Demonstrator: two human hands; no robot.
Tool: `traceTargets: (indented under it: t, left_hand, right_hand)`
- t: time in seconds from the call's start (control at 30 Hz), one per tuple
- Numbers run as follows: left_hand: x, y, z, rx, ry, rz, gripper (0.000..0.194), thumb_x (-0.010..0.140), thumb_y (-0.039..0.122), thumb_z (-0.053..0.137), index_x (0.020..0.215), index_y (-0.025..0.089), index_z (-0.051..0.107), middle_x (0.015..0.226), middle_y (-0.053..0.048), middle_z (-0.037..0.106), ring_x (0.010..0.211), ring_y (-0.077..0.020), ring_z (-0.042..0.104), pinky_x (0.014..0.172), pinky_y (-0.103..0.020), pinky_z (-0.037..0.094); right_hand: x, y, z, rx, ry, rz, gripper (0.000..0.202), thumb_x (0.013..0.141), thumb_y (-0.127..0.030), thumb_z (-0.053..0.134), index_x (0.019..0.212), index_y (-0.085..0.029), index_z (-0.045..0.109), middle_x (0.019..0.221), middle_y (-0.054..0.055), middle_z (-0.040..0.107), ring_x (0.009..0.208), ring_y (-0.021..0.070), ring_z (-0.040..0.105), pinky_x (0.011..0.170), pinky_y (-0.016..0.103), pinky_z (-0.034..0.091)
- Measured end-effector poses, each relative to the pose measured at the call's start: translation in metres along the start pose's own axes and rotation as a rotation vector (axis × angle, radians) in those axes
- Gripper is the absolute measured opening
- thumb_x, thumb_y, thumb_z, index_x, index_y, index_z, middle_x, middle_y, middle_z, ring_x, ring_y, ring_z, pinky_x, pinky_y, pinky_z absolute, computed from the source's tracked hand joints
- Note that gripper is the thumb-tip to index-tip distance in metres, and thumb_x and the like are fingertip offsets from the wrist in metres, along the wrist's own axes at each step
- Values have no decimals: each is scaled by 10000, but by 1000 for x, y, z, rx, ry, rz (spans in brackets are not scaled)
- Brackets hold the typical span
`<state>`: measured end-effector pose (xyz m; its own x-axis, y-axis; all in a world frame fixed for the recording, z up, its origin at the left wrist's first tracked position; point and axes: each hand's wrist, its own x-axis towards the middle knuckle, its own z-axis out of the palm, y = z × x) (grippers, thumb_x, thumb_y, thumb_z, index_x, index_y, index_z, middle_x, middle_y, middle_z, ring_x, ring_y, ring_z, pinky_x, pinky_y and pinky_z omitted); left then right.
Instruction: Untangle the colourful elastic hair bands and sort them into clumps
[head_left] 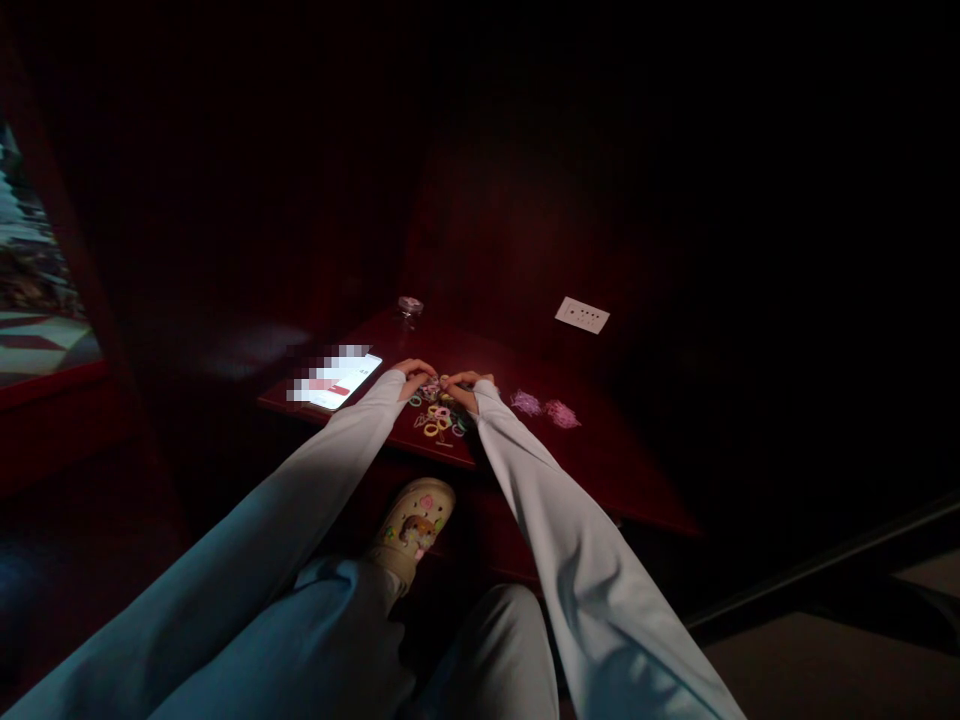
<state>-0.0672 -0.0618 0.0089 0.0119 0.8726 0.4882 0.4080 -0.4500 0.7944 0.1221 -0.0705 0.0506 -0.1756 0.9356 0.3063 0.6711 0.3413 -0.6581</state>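
My left hand is over the far side of a pile of colourful hair ties on the dark red table. Its fingers are bent inward and their tips are close to the pile. From the other side my right hand reaches in, with curled fingers nearly meeting the left ones. Anything pinched between the fingertips is too small and dim to make out. Rings of yellow, pink and green lie spread in front of both hands. To the right sit a purple heap of thin bands and a pink heap.
A lit phone lies at the table's left edge. Behind it stands a small clear jar. A white socket plate is on the back wall. Below the table's front edge shows a beige clog with charms.
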Motion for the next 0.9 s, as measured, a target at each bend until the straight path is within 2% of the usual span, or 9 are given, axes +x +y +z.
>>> traceTargets:
  t: [0.1,0.2,0.27,0.33,0.43,0.57,0.67,0.77,0.9]
  left_hand:
    - [-4,-5,8,149,-40,108,266,932,334,543,1008,266,789,1141,-32,754,1067,-246,647,1006,-395,496]
    - [-7,-9,15,228,-38,90,306,985,384,507,1017,289,797,1162,0,754,1029,-233,607,1015,-402,459]
    - [-6,-10,17,238,-32,63,321,992,368,487,1000,283,796,1157,8,759,1015,-230,593,1016,-401,446]
    - [-5,-9,15,228,-34,49,353,998,336,448,991,263,794,1165,-1,757,1032,-234,591,1030,-404,436]
    - [-2,-3,6,196,-36,30,401,1001,296,394,965,234,789,1140,-29,753,1070,-237,607,1054,-398,426]
    - [0,5,-7,144,-49,-27,372,976,324,425,930,245,786,1095,-34,753,1089,-249,630,1041,-379,436]
    - [0,8,-10,109,-28,-39,362,957,330,427,891,254,775,1074,-29,760,1092,-255,633,1043,-381,432]
    - [-2,10,-9,89,-20,-31,364,946,321,417,863,255,765,1047,-25,767,1086,-253,639,1059,-387,419]
    - [-3,14,-9,80,-8,-45,356,939,319,422,864,251,763,1047,-29,770,1084,-256,648,1070,-396,416]
  right_hand:
    - [5,11,2,193,-5,27,295,783,-588,775,849,-304,816,967,-9,767,1133,254,603,1025,389,417]
    - [6,15,1,337,-50,28,423,742,-680,765,878,-283,811,902,0,759,1014,231,653,932,349,474]
    - [4,15,-1,354,-55,34,455,747,-702,754,888,-273,812,872,3,751,963,218,654,898,335,472]
    - [-1,11,-3,282,-43,16,433,778,-694,744,889,-283,818,897,0,751,977,215,633,909,334,444]
    - [-10,1,-5,21,-43,-83,319,833,-612,767,901,-308,838,1035,3,762,1099,233,557,996,369,354]
    - [-21,-18,-6,-282,-148,-292,205,840,-475,842,998,-345,850,1163,14,747,1152,245,459,1029,405,244]
    - [-24,-27,-6,-380,-228,-393,213,866,-469,827,1053,-369,843,1182,23,726,1142,245,429,1011,405,217]
    - [-22,-27,-2,-423,-238,-391,178,888,-480,804,1017,-367,850,1164,27,715,1136,249,409,996,402,206]
    - [-20,-21,3,-381,-175,-325,157,893,-479,800,980,-360,856,1171,20,728,1142,250,415,996,408,216]
